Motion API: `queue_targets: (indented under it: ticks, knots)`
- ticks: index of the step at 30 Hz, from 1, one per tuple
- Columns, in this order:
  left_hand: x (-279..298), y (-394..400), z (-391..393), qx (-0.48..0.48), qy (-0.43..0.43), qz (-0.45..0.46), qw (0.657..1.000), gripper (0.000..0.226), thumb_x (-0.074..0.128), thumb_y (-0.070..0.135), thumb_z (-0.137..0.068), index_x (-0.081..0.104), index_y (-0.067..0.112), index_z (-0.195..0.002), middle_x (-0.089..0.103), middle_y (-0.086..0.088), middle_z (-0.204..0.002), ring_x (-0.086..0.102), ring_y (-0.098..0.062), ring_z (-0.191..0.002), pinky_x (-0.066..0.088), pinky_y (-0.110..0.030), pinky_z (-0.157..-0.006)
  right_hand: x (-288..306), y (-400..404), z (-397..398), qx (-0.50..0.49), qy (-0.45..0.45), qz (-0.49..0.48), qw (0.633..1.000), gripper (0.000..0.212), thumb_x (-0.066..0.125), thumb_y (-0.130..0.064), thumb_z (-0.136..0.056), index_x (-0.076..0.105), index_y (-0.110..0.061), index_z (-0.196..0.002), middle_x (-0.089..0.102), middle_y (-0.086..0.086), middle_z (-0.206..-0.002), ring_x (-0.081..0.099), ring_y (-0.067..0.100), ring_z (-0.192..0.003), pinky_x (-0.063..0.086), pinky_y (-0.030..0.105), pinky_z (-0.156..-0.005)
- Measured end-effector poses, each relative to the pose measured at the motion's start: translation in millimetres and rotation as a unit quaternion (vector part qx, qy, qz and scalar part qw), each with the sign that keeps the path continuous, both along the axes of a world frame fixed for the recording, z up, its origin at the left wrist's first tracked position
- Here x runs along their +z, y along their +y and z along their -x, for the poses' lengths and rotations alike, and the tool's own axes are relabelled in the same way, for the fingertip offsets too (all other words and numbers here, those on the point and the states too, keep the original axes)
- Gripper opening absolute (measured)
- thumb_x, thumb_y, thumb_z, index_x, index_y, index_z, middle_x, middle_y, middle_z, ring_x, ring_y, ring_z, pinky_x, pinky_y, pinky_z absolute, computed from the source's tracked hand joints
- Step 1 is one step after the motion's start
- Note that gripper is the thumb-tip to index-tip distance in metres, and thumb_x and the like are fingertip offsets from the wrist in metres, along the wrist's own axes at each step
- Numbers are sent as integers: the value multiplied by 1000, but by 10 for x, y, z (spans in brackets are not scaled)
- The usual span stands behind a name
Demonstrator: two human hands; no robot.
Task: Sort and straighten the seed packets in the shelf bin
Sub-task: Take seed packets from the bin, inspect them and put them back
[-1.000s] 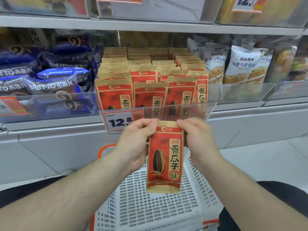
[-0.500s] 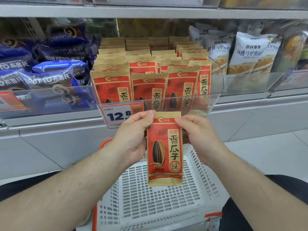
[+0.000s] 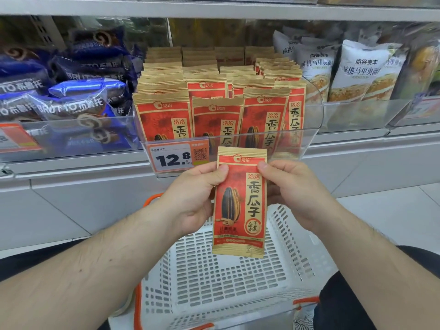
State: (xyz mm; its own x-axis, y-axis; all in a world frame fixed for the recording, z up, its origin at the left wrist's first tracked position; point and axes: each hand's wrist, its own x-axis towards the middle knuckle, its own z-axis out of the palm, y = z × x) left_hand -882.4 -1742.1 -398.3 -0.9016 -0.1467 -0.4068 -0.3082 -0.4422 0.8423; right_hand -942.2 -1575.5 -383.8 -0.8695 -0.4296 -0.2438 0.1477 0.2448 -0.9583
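Observation:
I hold one red and gold seed packet upright in front of me, just below the shelf bin. My left hand pinches its upper left edge with the thumb on the front. My right hand pinches its upper right edge the same way. The clear plastic shelf bin above holds several rows of the same seed packets, standing upright with fronts facing me. A 12.8 price tag sits on the bin's front wall.
Blue snack bags fill the bin to the left, white bags the bin to the right. A white perforated basket with orange handles sits below my hands. A shelf edge runs overhead.
The held packet has risen slightly toward the bin's front wall, both hands keeping their pinch on its top corners. The view has shifted a little downward.

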Motion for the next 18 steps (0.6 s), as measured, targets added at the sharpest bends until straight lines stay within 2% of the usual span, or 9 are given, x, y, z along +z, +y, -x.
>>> queue_targets:
  ticks: [5,10,14,18]
  knots:
    - [5,-46,17,13,-3,-24,1000,31,52,19,-101,66,5,-125,72,-20,-116,62,-43,-118,50,-59,-98,37,117,19,112,-50,-63,990,24,56,-22,-99,67,-2,-103,76,16,-95,72,28,-78,59,38,-74]
    - [21,-88,-8,-75,-35,2,997,32,54,20,-99,65,7,-127,70,-21,-121,65,-37,-111,55,-53,-86,10,124,18,100,-66,-51,991,19,52,-17,-101,65,-2,-102,76,12,-90,73,26,-78,60,35,-68]
    - [3,-80,-44,-113,-52,2,992,30,52,12,-100,63,7,-127,69,-21,-121,65,-34,-105,56,-52,-83,30,172,31,107,-82,-42,990,17,57,-16,-97,63,-3,-107,75,16,-97,73,29,-84,62,40,-75]
    - [-33,-50,-53,-103,-63,-18,993,26,49,9,-102,64,6,-122,69,-21,-121,66,-34,-101,53,-55,-89,74,243,-3,174,-98,-58,978,41,67,3,-84,53,-9,-122,71,27,-104,71,39,-94,62,43,-76]
